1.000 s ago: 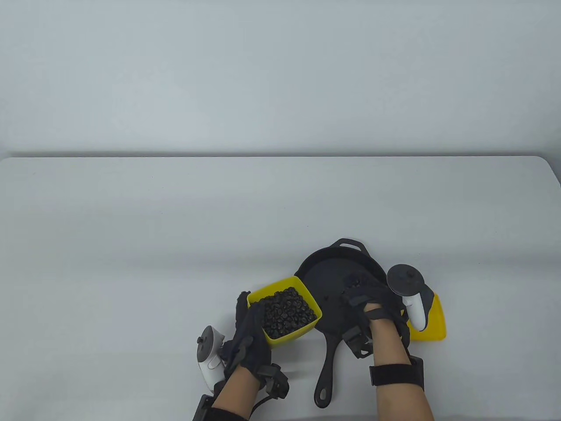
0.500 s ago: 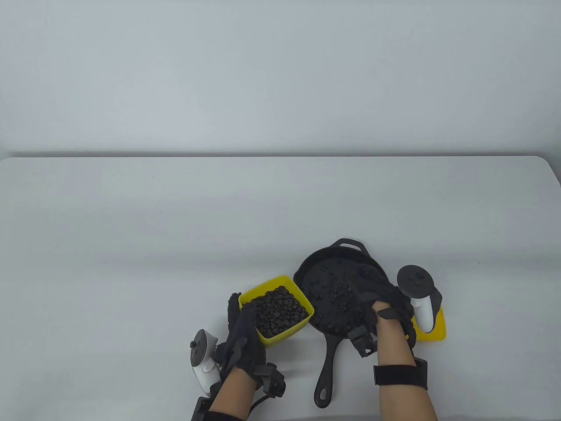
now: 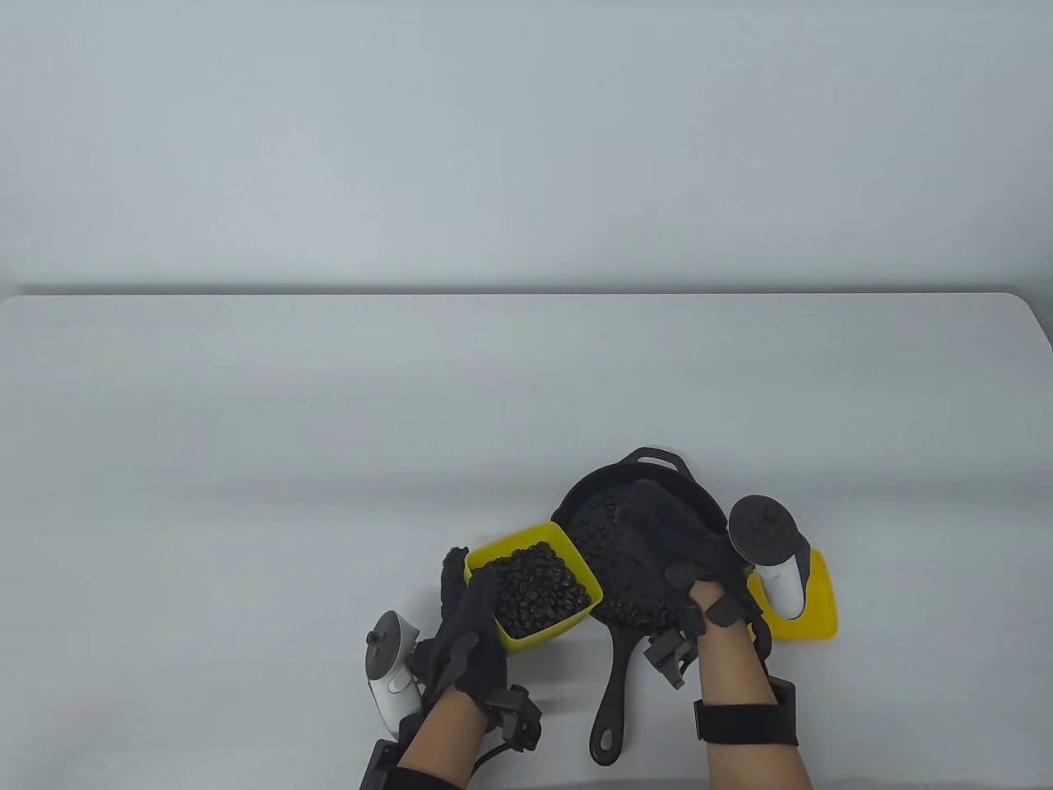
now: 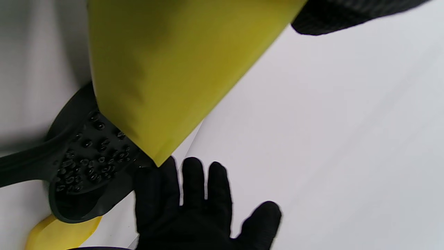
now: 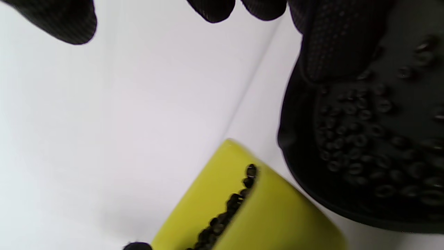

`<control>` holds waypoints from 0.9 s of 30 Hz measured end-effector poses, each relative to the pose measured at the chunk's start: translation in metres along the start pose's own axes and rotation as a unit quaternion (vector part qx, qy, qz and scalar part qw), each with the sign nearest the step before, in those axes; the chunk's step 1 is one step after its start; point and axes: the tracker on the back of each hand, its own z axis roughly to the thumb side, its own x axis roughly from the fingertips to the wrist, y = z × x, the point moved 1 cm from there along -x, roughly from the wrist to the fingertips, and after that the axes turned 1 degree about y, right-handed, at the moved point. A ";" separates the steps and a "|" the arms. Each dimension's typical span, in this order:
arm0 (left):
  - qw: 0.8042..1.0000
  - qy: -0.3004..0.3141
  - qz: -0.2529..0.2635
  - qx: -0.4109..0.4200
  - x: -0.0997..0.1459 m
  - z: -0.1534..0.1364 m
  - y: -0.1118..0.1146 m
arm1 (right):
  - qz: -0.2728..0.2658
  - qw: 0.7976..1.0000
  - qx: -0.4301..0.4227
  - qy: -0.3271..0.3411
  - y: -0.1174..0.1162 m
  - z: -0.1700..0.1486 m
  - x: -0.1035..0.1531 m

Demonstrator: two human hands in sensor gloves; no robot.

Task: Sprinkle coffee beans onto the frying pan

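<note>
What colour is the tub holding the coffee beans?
Bright yellow. The tub shows best in the table view, gripped by the left hand.

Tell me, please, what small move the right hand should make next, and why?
Probably back to the yellow tub for another pinch: the right hand hovers spread over the frying pan, coffee beans already scattered there, and the left hand holds the tub, full.

Two hands: left (image 3: 465, 638), right (image 3: 687, 547). Two trackers (image 3: 391, 666) (image 3: 769, 555), one per hand. One pan (image 3: 613, 502) near the table's (image 3: 329, 461) front edge. Two yellow tubs: one (image 3: 535, 588) with beans at the pan's left, one (image 3: 810, 605) at its right. Beans (image 3: 609, 568) in the pan too many and too blurred to count.
</note>
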 end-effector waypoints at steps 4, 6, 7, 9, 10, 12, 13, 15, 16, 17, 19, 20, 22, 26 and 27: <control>1.000 -0.008 -0.010 -0.016 -0.003 -0.004 0.006 | -0.012 0.995 -0.022 0.097 -0.015 0.030 0.007; 1.000 -0.012 -0.016 -0.017 -0.004 -0.007 0.010 | -0.018 0.990 -0.026 0.136 -0.021 0.041 0.010; 1.000 -0.012 -0.022 -0.019 -0.004 -0.008 0.013 | -0.015 0.988 -0.027 0.148 -0.024 0.045 0.012; 0.999 -0.012 -0.034 -0.026 -0.004 -0.009 0.018 | -0.010 0.987 -0.016 0.158 -0.030 0.049 0.013; 0.999 -0.011 -0.042 -0.030 -0.003 -0.009 0.021 | -0.001 0.987 -0.008 0.161 -0.032 0.050 0.012; 0.998 -0.009 -0.053 -0.034 -0.002 -0.010 0.025 | 0.017 0.989 0.011 0.146 -0.038 0.049 0.010; 0.998 -0.007 -0.058 -0.034 -0.002 -0.010 0.026 | 0.033 0.990 0.026 0.135 -0.041 0.048 0.009; 0.998 -0.003 -0.061 -0.031 -0.002 -0.010 0.028 | 0.068 0.990 0.077 0.099 -0.045 0.045 0.007; 0.998 -0.002 -0.061 -0.030 -0.002 -0.010 0.028 | 0.070 0.989 0.092 0.087 -0.046 0.044 0.007; 0.998 0.000 -0.060 -0.027 -0.002 -0.010 0.028 | 0.088 0.986 0.126 0.058 -0.047 0.043 0.006; 0.998 0.005 -0.055 -0.022 -0.001 -0.008 0.028 | 0.124 0.975 0.184 0.026 -0.050 0.041 0.004; 0.998 0.006 -0.055 -0.024 -0.001 -0.007 0.028 | 0.147 0.968 0.201 0.011 -0.052 0.040 0.004; 0.998 0.013 -0.054 -0.039 -0.001 -0.006 0.028 | 0.187 0.964 0.191 -0.010 -0.058 0.037 0.002; 0.995 0.033 -0.067 -0.061 0.002 0.000 0.033 | 0.238 0.948 0.209 -0.026 -0.071 0.032 -0.001; 0.995 0.035 -0.071 -0.063 0.002 0.001 0.033 | 0.250 0.946 0.206 -0.023 -0.075 0.032 -0.001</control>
